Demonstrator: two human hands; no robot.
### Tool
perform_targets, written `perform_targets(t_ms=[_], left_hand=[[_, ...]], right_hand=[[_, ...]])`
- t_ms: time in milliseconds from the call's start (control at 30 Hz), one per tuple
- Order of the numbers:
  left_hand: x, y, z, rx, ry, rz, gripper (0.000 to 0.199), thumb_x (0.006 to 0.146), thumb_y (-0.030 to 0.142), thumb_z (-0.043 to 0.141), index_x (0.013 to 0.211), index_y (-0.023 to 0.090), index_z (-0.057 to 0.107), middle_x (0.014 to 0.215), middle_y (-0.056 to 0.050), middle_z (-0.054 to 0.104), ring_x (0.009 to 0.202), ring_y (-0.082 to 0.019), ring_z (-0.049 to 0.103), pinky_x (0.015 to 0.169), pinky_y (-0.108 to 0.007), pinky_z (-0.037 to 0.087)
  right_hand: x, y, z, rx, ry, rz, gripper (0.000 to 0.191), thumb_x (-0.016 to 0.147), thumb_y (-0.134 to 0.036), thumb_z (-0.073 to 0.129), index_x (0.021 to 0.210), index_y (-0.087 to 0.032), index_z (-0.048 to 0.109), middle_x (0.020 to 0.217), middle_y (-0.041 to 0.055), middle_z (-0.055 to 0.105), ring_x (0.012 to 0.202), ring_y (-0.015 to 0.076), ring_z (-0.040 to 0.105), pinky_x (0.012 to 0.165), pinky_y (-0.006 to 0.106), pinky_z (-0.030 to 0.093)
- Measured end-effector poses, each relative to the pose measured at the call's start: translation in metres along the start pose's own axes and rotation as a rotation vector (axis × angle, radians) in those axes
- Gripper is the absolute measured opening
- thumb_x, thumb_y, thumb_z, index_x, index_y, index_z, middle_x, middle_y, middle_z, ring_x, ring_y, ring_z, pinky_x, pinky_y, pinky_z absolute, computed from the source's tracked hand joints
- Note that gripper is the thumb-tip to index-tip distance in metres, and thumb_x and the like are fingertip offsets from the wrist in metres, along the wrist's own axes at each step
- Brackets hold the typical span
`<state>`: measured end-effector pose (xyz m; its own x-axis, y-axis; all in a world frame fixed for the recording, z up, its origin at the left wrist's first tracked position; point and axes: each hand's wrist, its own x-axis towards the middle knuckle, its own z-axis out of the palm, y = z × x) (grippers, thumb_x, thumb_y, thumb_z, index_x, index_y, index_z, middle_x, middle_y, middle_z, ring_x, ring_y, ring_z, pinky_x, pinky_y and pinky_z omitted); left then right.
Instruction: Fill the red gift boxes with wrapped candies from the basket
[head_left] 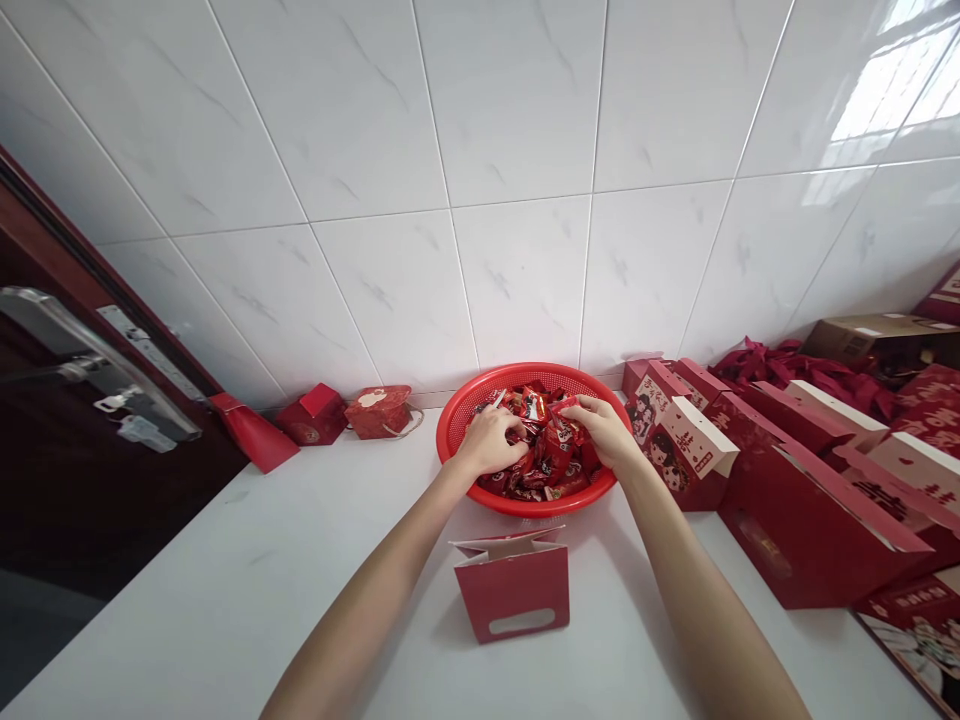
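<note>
A red plastic basket (454, 440) stands against the wall, heaped with red-wrapped candies (551, 455). My left hand (491, 440) reaches into its left side with curled fingers; what they hold, if anything, is hidden among the wrappers. At the right side of the heap, my right hand (604, 430) pinches a red wrapped candy (564, 405) between thumb and fingers. Between my forearms, in front of the basket, a red paper gift box (514, 590) stands upright, its top open and an oval window low on its front.
Several red gift boxes (810, 520) crowd the right side, with dark red ribbon (802, 365) and a cardboard box (870, 335) behind. Small red boxes (311, 415) line the wall at left, near a dark door (67, 430) with a metal handle. The white table (247, 580) meets a tiled wall.
</note>
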<state>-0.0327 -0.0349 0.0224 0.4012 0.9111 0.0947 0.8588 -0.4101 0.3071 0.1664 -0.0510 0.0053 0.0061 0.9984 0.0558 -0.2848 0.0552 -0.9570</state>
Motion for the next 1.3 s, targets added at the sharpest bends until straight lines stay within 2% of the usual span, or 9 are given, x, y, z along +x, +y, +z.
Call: perform_targets(t_ms=[133, 200, 433, 767, 867, 1067, 1133, 1233, 1300], left_hand=[[-0.002, 0.001, 0.002, -0.017, -0.318, -0.004, 0.011, 0.073, 0.031, 0.073, 0.080, 0.022, 0.075, 0.085, -0.003, 0.077, 0.083, -0.026, 0.072, 0.078, -0.032, 0.055], [-0.001, -0.002, 0.004, -0.031, -0.367, 0.004, 0.016, 0.073, 0.022, 0.070, 0.088, 0.022, 0.076, 0.089, -0.004, 0.078, 0.085, -0.025, 0.072, 0.077, -0.031, 0.055], [0.006, -0.013, 0.011, -0.446, -0.033, 0.015, 0.047, 0.083, 0.012, 0.058, 0.128, 0.019, 0.064, 0.105, -0.007, 0.076, 0.099, -0.021, 0.072, 0.087, -0.030, 0.058], [0.006, -0.018, 0.012, -0.612, 0.044, 0.030, 0.046, 0.084, 0.021, 0.068, 0.129, 0.017, 0.062, 0.110, -0.008, 0.074, 0.088, -0.018, 0.072, 0.085, -0.030, 0.059], [0.006, -0.016, 0.011, -0.519, 0.089, -0.002, 0.045, 0.084, 0.016, 0.066, 0.129, 0.019, 0.063, 0.107, -0.006, 0.074, 0.087, -0.019, 0.072, 0.086, -0.031, 0.059], [0.004, -0.010, 0.004, -0.204, 0.254, -0.021, 0.048, 0.082, 0.007, 0.061, 0.127, 0.020, 0.068, 0.128, -0.011, 0.067, 0.123, -0.027, 0.062, 0.107, -0.038, 0.051], [0.003, -0.008, 0.003, -0.244, 0.134, 0.117, 0.052, 0.078, 0.003, 0.059, 0.125, 0.021, 0.071, 0.129, -0.009, 0.068, 0.123, -0.024, 0.063, 0.105, -0.033, 0.052], [0.002, -0.005, 0.005, -0.268, -0.290, 0.345, 0.053, 0.071, 0.000, 0.065, 0.117, 0.023, 0.076, 0.125, -0.005, 0.072, 0.118, -0.023, 0.067, 0.105, -0.030, 0.051], [0.003, -0.005, 0.008, -0.230, -0.473, 0.398, 0.051, 0.067, 0.004, 0.074, 0.114, 0.023, 0.078, 0.129, -0.006, 0.071, 0.120, -0.025, 0.066, 0.106, -0.030, 0.050]], right_hand=[[-0.001, 0.000, 0.001, -0.007, 0.001, 0.003, 0.019, 0.059, -0.033, 0.080, 0.068, -0.020, 0.070, 0.070, 0.0011, 0.070, 0.068, 0.0174, 0.061, 0.067, 0.030, 0.048], [-0.001, 0.000, 0.001, -0.003, -0.001, 0.007, 0.018, 0.059, -0.033, 0.080, 0.068, -0.020, 0.070, 0.071, 0.0012, 0.070, 0.068, 0.0174, 0.061, 0.067, 0.030, 0.048], [0.001, 0.000, 0.000, -0.006, -0.001, -0.007, 0.018, 0.059, -0.034, 0.080, 0.067, -0.021, 0.070, 0.068, 0.0003, 0.068, 0.065, 0.0162, 0.058, 0.065, 0.030, 0.046], [-0.001, -0.005, 0.000, 0.054, -0.018, 0.018, 0.029, 0.055, -0.038, 0.086, 0.076, -0.022, 0.074, 0.076, 0.0012, 0.073, 0.071, 0.0188, 0.064, 0.066, 0.030, 0.050], [-0.001, -0.006, 0.001, 0.066, -0.013, 0.029, 0.030, 0.055, -0.038, 0.086, 0.078, -0.022, 0.075, 0.079, 0.0022, 0.075, 0.075, 0.0200, 0.066, 0.067, 0.030, 0.052], [0.000, -0.004, 0.000, 0.055, -0.012, 0.015, 0.027, 0.057, -0.039, 0.085, 0.076, -0.022, 0.074, 0.080, 0.0027, 0.076, 0.078, 0.0216, 0.068, 0.069, 0.031, 0.053], [0.001, -0.003, -0.001, 0.060, -0.010, 0.014, 0.028, 0.057, -0.039, 0.085, 0.077, -0.022, 0.074, 0.079, 0.0021, 0.075, 0.077, 0.0207, 0.068, 0.070, 0.031, 0.052], [0.002, -0.001, -0.002, 0.063, 0.004, 0.002, 0.028, 0.057, -0.038, 0.085, 0.077, -0.022, 0.074, 0.077, 0.0018, 0.074, 0.075, 0.0198, 0.067, 0.070, 0.031, 0.052], [0.002, 0.000, -0.002, 0.048, 0.010, -0.003, 0.027, 0.057, -0.039, 0.085, 0.076, -0.022, 0.075, 0.077, 0.0025, 0.075, 0.075, 0.0207, 0.067, 0.069, 0.031, 0.052]])
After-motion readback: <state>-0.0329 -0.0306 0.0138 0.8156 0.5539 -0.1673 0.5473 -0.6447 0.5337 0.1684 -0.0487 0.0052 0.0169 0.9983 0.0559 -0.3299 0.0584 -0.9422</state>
